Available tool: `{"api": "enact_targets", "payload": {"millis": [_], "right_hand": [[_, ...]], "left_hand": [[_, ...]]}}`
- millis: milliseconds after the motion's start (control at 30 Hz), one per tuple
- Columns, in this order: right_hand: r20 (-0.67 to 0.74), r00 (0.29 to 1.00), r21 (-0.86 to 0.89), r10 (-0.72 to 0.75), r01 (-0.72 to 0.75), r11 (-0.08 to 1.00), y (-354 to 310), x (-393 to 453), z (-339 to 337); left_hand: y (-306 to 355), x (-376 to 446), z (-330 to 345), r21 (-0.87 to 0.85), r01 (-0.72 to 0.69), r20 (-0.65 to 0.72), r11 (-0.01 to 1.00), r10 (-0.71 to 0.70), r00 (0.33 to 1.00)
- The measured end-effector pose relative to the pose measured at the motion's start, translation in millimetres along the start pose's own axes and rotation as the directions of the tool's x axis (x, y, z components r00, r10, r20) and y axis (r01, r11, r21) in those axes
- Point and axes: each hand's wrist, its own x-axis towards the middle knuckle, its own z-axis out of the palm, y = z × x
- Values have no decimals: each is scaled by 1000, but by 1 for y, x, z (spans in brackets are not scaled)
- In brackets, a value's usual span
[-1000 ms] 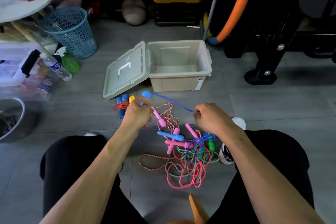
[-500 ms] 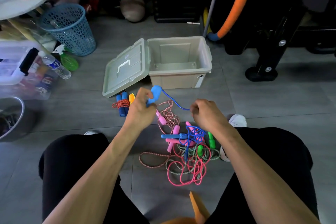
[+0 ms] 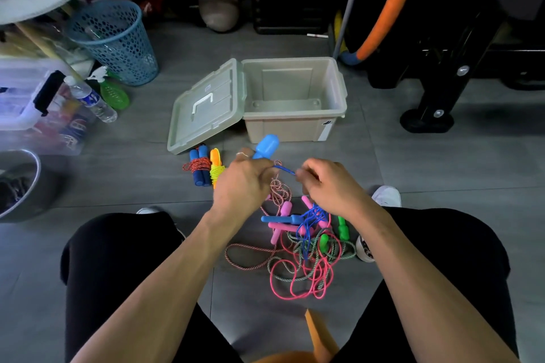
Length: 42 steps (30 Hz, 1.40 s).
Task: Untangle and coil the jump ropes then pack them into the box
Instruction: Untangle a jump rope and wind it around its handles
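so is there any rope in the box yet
No, the box shows only its bare inside, while the two coiled ropes lie on the floor beside its lid.

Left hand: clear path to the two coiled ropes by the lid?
Probably yes. The coiled ropes lie on bare floor just left of the left hand, nothing between, but its grip is on the blue handle.

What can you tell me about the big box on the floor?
The box is beige and looks like plastic, with a thick rim and a white sticker on its front right corner. It stands upright on the grey floor, open, with nothing visible inside. Its lid, matching beige with a white handle, leans against the box's left side. Neither hand touches it.
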Motion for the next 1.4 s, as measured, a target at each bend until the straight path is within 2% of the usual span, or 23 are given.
{"api": "enact_targets", "payload": {"millis": [67,133,167,233,333,400,533,633,733,900,1033,1133,1233,1267,1333,1400], "right_hand": [[113,990,-134,83,-67,989,1,-6,-4],[165,976,-260,141,-95,961,5,-11,-8],[151,979,-280,135,-89,956,7,-13,-11],[66,995,-219,69,-53,974,11,-13,-14],[-20,1000,-114,-2,0,993,14,-9,-13],[-12,999,-109,-31,30,994,13,-6,-8],[72,993,-117,-88,96,988,9,-3,4],[61,989,-70,-136,140,988,3,-1,7],[22,987,-39,-160,160,986,-1,-1,8],[-77,990,-165,-119,106,981,7,1,15],[-208,972,-222,-105,58,973,7,5,16],[-258,944,-67,-205,194,979,3,2,11],[-161,957,186,-240,269,945,-5,-7,5],[-114,967,195,-228,247,949,-5,-9,4],[-26,982,4,-187,187,982,1,-10,5],[66,995,-319,-75,92,943,11,-8,8]], "left_hand": [[-13,7,-7,115,141,-45,983,-137,990],[-33,16,-16,107,331,-101,938,-321,942],[-41,19,-19,87,391,-106,916,-382,918],[-47,21,-15,121,407,-20,905,-408,913],[-41,11,1,98,316,178,944,-329,928],[-37,5,4,4,307,232,952,-300,925],[-22,2,-4,-112,116,211,987,-90,973],[-12,-3,-3,-169,-86,208,982,121,971],[-11,-7,1,-171,-147,144,974,173,974],[-10,-1,-4,-229,-10,56,973,24,998],[-15,2,-6,-282,257,134,924,-227,965],[-29,11,-4,-243,431,151,869,-405,902],[-40,16,2,-114,518,151,848,-500,853],[-43,17,4,-111,538,153,836,-521,840],[-46,19,7,-125,565,151,816,-547,823],[-43,18,3,-134,556,128,820,-543,830]]}}
